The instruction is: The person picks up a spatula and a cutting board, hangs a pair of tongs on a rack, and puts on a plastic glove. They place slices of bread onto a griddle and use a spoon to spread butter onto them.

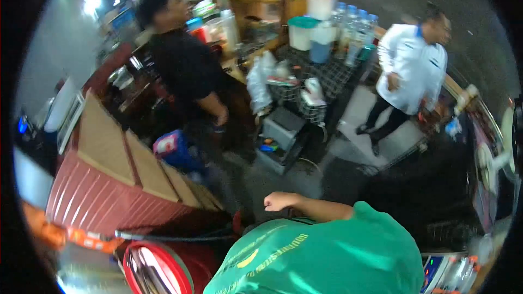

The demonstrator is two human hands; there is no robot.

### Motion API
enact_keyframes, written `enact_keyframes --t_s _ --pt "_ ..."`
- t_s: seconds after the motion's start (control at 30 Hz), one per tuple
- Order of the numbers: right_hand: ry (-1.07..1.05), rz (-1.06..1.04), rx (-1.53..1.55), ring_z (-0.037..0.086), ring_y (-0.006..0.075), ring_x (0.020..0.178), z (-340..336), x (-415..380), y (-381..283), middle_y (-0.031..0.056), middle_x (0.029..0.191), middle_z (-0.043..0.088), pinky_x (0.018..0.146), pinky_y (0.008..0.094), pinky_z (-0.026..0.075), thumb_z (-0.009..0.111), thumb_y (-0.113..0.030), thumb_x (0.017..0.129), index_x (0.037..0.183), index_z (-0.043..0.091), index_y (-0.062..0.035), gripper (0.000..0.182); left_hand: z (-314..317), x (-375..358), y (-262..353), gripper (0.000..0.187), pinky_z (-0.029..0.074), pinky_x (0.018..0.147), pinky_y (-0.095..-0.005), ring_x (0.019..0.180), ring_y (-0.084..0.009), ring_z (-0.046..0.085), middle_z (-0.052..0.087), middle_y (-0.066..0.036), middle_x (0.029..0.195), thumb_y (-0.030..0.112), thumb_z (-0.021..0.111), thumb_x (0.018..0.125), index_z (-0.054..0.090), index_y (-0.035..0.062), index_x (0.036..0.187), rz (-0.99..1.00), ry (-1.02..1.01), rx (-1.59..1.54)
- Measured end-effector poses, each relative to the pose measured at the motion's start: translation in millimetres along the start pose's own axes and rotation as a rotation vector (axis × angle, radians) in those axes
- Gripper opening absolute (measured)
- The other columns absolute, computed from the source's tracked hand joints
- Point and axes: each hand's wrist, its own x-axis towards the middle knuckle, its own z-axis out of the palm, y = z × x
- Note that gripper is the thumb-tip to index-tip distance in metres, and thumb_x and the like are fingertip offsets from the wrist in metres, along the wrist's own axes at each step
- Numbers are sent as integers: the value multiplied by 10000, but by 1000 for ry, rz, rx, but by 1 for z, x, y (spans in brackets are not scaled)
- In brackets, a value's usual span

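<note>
My right hand (280, 201) is in front of my green shirt (321, 250), with the forearm bent across from the right. Its fingers look curled in, and no object shows in them. Beyond the hand is dark floor, and a grey open box (280, 136) with small coloured things in it stands farther off. My left hand is outside the view.
A person in black (188, 65) stands at the left, another in a white top (414, 65) at the right. Bottles (354, 30) and tubs (302, 32) crowd a rack. A reddish counter (109, 185) runs along the left; a red round container (185, 267) is near me.
</note>
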Motion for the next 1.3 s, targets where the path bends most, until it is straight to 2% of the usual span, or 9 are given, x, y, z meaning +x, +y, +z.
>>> enact_keyframes --t_s 0.07,0.27,0.33,0.53,0.73,0.8,0.9,1.07,1.3 --pt "77 -81 32 669 371 753 -1 6 -4 233 832 679 675 466 497 599 -281 841 913 695 12 317 -8 -2 -26 371 510 884 -417 914 -298 637 655 -177 1183 255 731 870 675 33 1162 -28 23 -39" --pt "134 13 103 697 293 934 -21 11 -34 160 1005 719 811 387 537 643 -293 892 1075 665 -8 340 -27 -38 -42 322 500 834 -386 866 -256 620 657 -160 1165 220 719 873 664 30 1127 -116 111 -97" --pt "96 53 152 697 280 937 -25 14 -53 148 1011 719 812 381 538 642 -297 895 1073 668 -16 334 -24 -53 -3 287 493 802 -366 842 -232 608 657 -151 1154 186 706 875 653 26 1108 -119 118 -206" --pt "-47 -398 364 677 219 960 -28 52 -131 109 996 709 830 355 530 706 -349 877 1119 644 -26 409 6 -90 153 188 472 707 -303 769 -158 573 658 -124 1120 86 665 883 620 13 1050 -7 -141 -788" --pt "-215 -617 1153 605 255 1062 -16 68 -215 184 1261 551 973 394 495 796 -405 806 1347 416 -13 768 -18 -115 334 81 368 586 -195 665 -35 458 639 -65 941 4 628 886 552 18 912 391 -367 -1071" --pt "-147 -463 1376 638 180 900 -26 46 -236 85 972 612 825 340 559 800 -246 819 1190 510 -35 516 -15 -116 363 82 387 585 -204 652 -41 475 579 5 781 30 631 908 551 19 920 409 -446 -1238" --pt "85 -380 1502 631 123 729 -22 48 -232 27 788 608 694 321 561 747 -174 832 949 570 -80 232 1 -113 384 143 427 635 -218 686 -65 528 608 -24 792 118 646 939 540 26 910 380 -522 -1326" --pt "252 -370 1560 546 96 555 -17 42 -219 7 649 502 514 263 480 644 -64 854 872 482 -86 164 34 -114 388 160 420 666 -224 721 -76 521 593 -16 816 127 662 929 541 25 949 495 -548 -1234" --pt "323 -463 1639 482 76 531 -9 35 -213 -10 666 490 479 228 395 535 15 830 879 487 -109 141 35 -118 403 202 381 657 -218 723 -72 441 466 34 810 44 683 887 500 43 972 528 -535 -1222"
